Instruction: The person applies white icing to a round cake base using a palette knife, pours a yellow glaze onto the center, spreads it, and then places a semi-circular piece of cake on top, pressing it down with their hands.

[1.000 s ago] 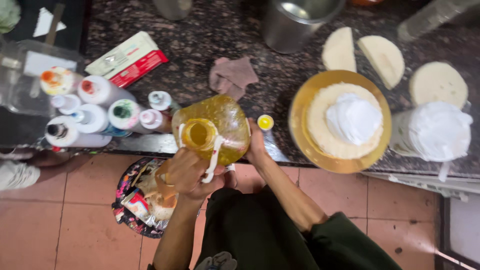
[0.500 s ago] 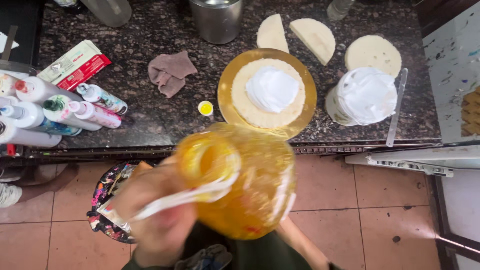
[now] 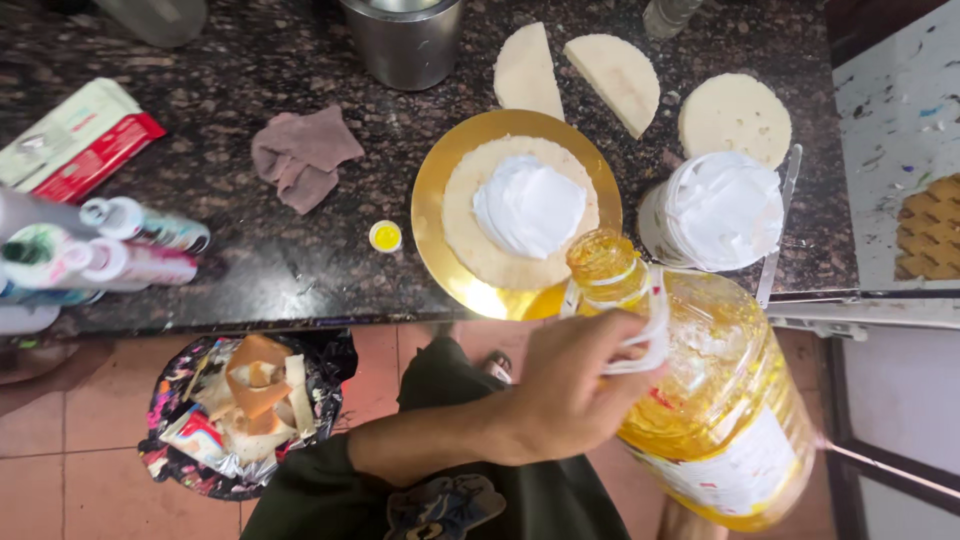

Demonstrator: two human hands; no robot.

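- The left hand [image 3: 565, 395] curls its fingers around the white handle of a clear plastic oil bottle [image 3: 715, 400], tilted beside the counter edge.
- The right hand is hidden.
- The speckled dark stone counter [image 3: 260, 250] holds a round golden board [image 3: 432, 215].

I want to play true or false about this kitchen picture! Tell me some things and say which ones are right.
1. The left hand holds the big clear plastic jug of yellow oil by its white handle. True.
2. The jug's mouth has a cap on it. False: it is open.
3. The white cream sits on a round cake layer on the round gold board. True.
4. The small yellow cap lies on the gold board. False: it lies on the dark granite counter beside it.
5. The crumpled brown cloth lies on the floor. False: it lies on the counter.
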